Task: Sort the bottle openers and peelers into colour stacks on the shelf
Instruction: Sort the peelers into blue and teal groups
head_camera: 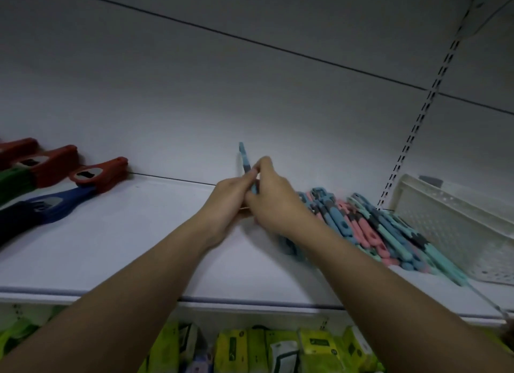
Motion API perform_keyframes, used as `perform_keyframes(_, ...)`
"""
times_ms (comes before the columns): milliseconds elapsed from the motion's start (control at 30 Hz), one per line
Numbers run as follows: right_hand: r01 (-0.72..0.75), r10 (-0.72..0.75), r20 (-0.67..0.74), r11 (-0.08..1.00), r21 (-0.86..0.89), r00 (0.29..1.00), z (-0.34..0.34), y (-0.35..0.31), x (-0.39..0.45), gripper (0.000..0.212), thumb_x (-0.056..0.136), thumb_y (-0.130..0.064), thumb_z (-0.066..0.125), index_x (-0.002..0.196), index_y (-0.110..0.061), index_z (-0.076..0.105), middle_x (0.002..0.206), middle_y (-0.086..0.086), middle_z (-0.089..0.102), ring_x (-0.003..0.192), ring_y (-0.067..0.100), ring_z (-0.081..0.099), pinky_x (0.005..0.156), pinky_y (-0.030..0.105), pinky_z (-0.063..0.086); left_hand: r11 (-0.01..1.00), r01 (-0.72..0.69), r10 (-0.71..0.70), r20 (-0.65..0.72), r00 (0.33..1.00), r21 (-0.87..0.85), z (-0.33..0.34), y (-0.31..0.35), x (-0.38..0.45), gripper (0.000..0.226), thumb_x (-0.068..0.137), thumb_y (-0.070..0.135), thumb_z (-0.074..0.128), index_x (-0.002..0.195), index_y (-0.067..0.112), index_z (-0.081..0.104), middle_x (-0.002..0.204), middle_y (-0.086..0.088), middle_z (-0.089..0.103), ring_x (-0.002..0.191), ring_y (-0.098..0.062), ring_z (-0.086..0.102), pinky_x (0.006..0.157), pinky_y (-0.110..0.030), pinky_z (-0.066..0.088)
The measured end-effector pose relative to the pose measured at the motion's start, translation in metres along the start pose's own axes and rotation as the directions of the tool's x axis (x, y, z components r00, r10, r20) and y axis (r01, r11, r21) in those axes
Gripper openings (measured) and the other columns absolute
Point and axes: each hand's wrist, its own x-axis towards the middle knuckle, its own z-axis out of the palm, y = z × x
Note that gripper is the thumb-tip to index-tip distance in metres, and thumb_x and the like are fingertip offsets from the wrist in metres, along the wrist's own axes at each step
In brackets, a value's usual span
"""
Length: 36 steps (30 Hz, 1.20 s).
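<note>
A white back panel (250, 89), crossed by 1 dark seam, rises behind the white shelf (133, 256); right of the panel runs a slotted upright (425, 111). Below the shelf sit yellow-green packets (278, 347). The light is dim, bluish

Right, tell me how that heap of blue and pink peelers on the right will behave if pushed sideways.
The heap of peelers will probably slide apart rather than move together: they lie loosely overlapped and slanted. They look light and stiff, being slim plastic pieces. The shelf looks smooth, so they would likely skid, perhaps toward the white basket beside them.
</note>
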Motion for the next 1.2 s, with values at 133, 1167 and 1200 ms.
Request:
perform_keyframes(133,0.056,-0.057,0.109,0.998,0.010,0.992,0.000,-0.001,-0.002,0.030,0.096,-0.019,0.053,0.126,-0.016,0.048,0.097,-0.001,0.061,0.077,0.010,0.056,0.063,0.019,0.044,0.999,0.032,-0.030,-0.063,0.998,0.025,-0.010,-0.002,-0.002,0.029,0.103,0.019,0.046,0.111,-0.004,0.060,0.093,-0.018,0.069,0.072,-0.022,0.069,0.056,-0.029,0.055)
perform_keyframes(1167,-0.239,0.247,-0.002,0.942,0.237,0.969,-0.022,0.007,0.001,0.014,0.095,-0.004,0.052,0.094,-0.012,0.064,0.088,0.016,0.070,0.057,0.021,0.071,0.053,0.027,0.058,0.989,0.048,-0.070,0.162,0.984,0.138,-0.005,0.001,-0.014,0.025,0.097,0.029,0.058,0.100,0.005,0.059,0.066,-0.005,0.058,0.048,-0.011,0.052,0.042,-0.021,0.042)
perform_keyframes(1200,-0.231,0.239,-0.022,0.955,0.187,0.971,-0.024,0.006,0.000,0.017,0.094,-0.002,0.051,0.095,-0.013,0.064,0.087,0.012,0.068,0.052,0.014,0.068,0.047,0.021,0.053,0.987,0.047,-0.069,0.141,0.988,0.154,-0.006,0.002,-0.014,0.022,0.095,0.025,0.061,0.100,0.005,0.058,0.062,-0.002,0.055,0.045,-0.010,0.048,0.039,-0.021,0.037)
